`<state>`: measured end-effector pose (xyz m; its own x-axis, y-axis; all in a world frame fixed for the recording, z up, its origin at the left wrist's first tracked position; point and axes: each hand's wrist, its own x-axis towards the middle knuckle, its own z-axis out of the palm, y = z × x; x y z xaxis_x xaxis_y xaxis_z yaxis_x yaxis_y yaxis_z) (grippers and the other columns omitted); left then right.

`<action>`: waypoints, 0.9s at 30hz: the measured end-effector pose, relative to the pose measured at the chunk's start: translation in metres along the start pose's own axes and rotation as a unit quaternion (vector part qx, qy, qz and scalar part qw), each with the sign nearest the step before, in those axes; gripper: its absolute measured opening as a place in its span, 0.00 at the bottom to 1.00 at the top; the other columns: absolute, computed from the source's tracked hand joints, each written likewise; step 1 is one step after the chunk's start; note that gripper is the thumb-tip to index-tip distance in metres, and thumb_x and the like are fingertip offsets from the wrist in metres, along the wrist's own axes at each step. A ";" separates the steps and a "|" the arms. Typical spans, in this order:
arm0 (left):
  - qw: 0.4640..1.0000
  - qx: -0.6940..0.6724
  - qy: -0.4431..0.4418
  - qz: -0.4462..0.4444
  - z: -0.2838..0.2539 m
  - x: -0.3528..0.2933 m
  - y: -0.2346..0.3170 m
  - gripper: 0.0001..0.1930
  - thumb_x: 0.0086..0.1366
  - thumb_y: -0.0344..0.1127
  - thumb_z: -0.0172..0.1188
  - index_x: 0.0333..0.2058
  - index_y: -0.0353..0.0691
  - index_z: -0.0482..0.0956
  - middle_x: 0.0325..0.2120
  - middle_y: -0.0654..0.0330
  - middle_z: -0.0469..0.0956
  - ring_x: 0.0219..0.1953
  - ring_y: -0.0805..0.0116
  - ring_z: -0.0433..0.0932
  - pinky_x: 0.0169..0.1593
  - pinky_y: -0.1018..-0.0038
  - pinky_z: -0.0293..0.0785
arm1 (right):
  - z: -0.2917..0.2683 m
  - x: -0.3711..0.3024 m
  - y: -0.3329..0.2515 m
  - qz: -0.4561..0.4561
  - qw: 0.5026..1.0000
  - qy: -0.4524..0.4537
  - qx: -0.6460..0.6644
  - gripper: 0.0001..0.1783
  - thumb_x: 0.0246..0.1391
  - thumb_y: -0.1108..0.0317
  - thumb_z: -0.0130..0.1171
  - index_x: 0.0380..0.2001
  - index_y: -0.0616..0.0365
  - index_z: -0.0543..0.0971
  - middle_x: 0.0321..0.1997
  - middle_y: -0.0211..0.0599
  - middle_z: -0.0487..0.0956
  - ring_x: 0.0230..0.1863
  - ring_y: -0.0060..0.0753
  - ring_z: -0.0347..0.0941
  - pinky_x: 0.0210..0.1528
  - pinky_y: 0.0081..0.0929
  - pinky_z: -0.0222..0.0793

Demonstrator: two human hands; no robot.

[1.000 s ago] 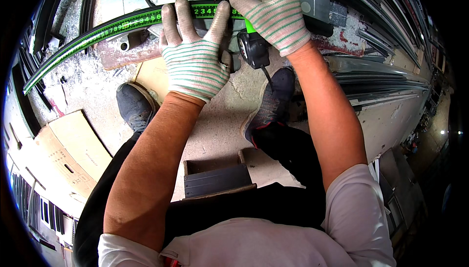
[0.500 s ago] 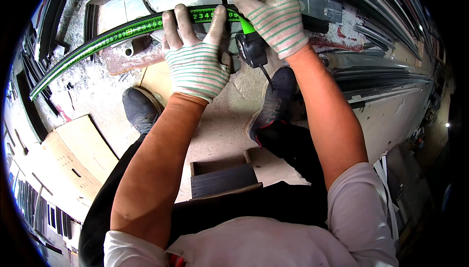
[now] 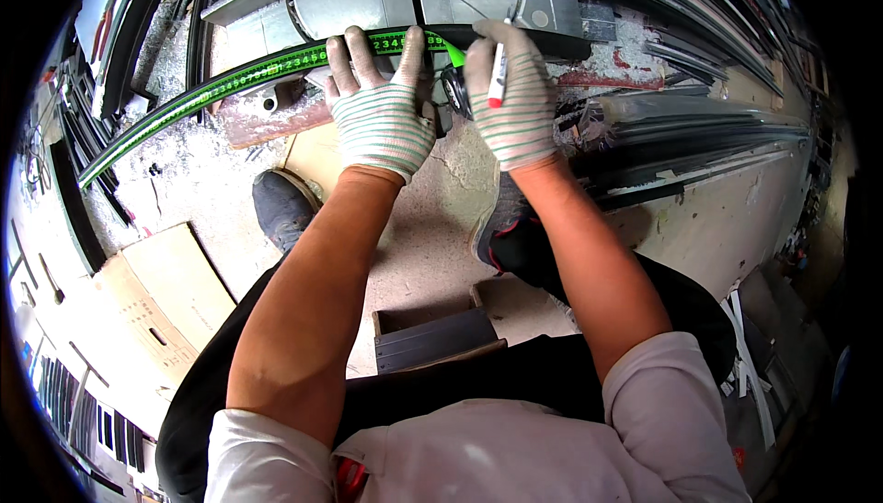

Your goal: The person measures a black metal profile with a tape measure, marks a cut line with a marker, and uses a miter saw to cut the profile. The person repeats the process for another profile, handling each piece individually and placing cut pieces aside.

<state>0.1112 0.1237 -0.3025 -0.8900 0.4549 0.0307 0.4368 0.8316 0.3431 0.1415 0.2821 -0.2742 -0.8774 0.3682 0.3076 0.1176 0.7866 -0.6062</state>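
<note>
Tape lies along black bar, long axis left-right, pointing to bar's left end. Left hand flat on tape, fingers spread. Right hand curled round marker, by case.

Tape case: partly behind your right hand
Right shoe: toe covered below that hand
Tape blade: far marks left of your left hand unreadable
</note>
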 end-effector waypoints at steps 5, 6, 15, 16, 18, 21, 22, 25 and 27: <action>1.000 0.011 0.007 -0.005 0.001 0.000 0.000 0.42 0.56 0.46 0.68 0.70 0.67 0.65 0.70 0.28 0.50 0.71 0.19 0.48 0.65 0.34 0.58 | 0.008 -0.022 -0.010 0.012 0.998 -0.045 -0.040 0.26 0.52 0.59 0.69 0.52 0.55 0.76 0.46 0.49 0.80 0.48 0.55 0.77 0.52 0.49 0.73; 1.000 0.000 0.013 -0.005 0.002 0.000 0.000 0.43 0.55 0.45 0.68 0.71 0.66 0.64 0.70 0.29 0.50 0.72 0.21 0.47 0.66 0.33 0.57 | 0.010 -0.023 -0.010 0.005 0.997 -0.045 -0.056 0.26 0.52 0.59 0.69 0.53 0.55 0.76 0.46 0.49 0.80 0.48 0.55 0.77 0.53 0.49 0.73; 1.000 0.007 0.025 0.002 0.004 0.001 0.001 0.37 0.59 0.45 0.66 0.69 0.63 0.67 0.69 0.25 0.51 0.70 0.17 0.48 0.66 0.32 0.56 | 0.023 -0.021 -0.006 0.024 0.991 -0.049 -0.119 0.20 0.52 0.61 0.67 0.48 0.52 0.80 0.41 0.49 0.80 0.43 0.55 0.78 0.47 0.50 0.76; 1.000 0.007 0.018 0.001 0.003 0.000 0.001 0.38 0.58 0.45 0.66 0.69 0.63 0.67 0.69 0.25 0.51 0.70 0.17 0.48 0.66 0.32 0.56 | 0.024 -0.020 -0.005 0.023 0.992 -0.039 -0.118 0.19 0.52 0.62 0.67 0.47 0.52 0.80 0.40 0.49 0.80 0.42 0.55 0.78 0.46 0.50 0.76; 1.000 0.007 0.005 0.000 0.001 0.000 0.001 0.39 0.57 0.45 0.67 0.69 0.63 0.67 0.69 0.24 0.51 0.70 0.16 0.47 0.66 0.32 0.55 | 0.026 -0.019 -0.005 0.023 0.992 -0.026 -0.121 0.16 0.52 0.61 0.67 0.45 0.53 0.81 0.38 0.48 0.80 0.40 0.55 0.78 0.44 0.50 0.76; 1.000 0.007 -0.004 0.000 0.001 0.002 0.001 0.42 0.55 0.45 0.67 0.70 0.63 0.65 0.69 0.24 0.50 0.70 0.16 0.47 0.66 0.32 0.55 | 0.027 -0.018 -0.005 0.023 0.992 -0.014 -0.127 0.14 0.53 0.61 0.66 0.42 0.52 0.82 0.37 0.48 0.80 0.39 0.55 0.78 0.43 0.50 0.76; 1.000 0.007 -0.005 0.002 0.001 0.002 0.001 0.42 0.55 0.45 0.67 0.70 0.63 0.65 0.69 0.24 0.50 0.70 0.16 0.47 0.66 0.31 0.55 | 0.027 -0.018 -0.005 0.022 0.992 -0.009 -0.125 0.14 0.53 0.61 0.66 0.42 0.52 0.82 0.37 0.48 0.80 0.39 0.54 0.78 0.43 0.50 0.77; 1.000 0.006 -0.003 0.005 0.002 0.001 0.000 0.43 0.54 0.45 0.67 0.71 0.63 0.64 0.69 0.23 0.50 0.70 0.15 0.46 0.67 0.31 0.54 | 0.028 -0.018 -0.004 0.025 0.992 -0.002 -0.123 0.13 0.53 0.61 0.66 0.41 0.52 0.82 0.36 0.48 0.80 0.39 0.54 0.78 0.42 0.50 0.77; 1.000 -0.001 0.005 0.008 0.003 0.002 0.000 0.43 0.54 0.45 0.67 0.71 0.63 0.63 0.68 0.23 0.50 0.70 0.15 0.46 0.67 0.31 0.54 | 0.029 -0.017 -0.003 0.024 0.991 0.003 -0.128 0.12 0.53 0.61 0.66 0.40 0.51 0.82 0.35 0.47 0.80 0.38 0.53 0.78 0.41 0.50 0.77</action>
<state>0.1100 0.1254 -0.3058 -0.8838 0.4657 0.0456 0.4515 0.8233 0.3439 0.1420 0.2592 -0.2993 -0.8647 0.4116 0.2879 0.2749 0.8675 -0.4146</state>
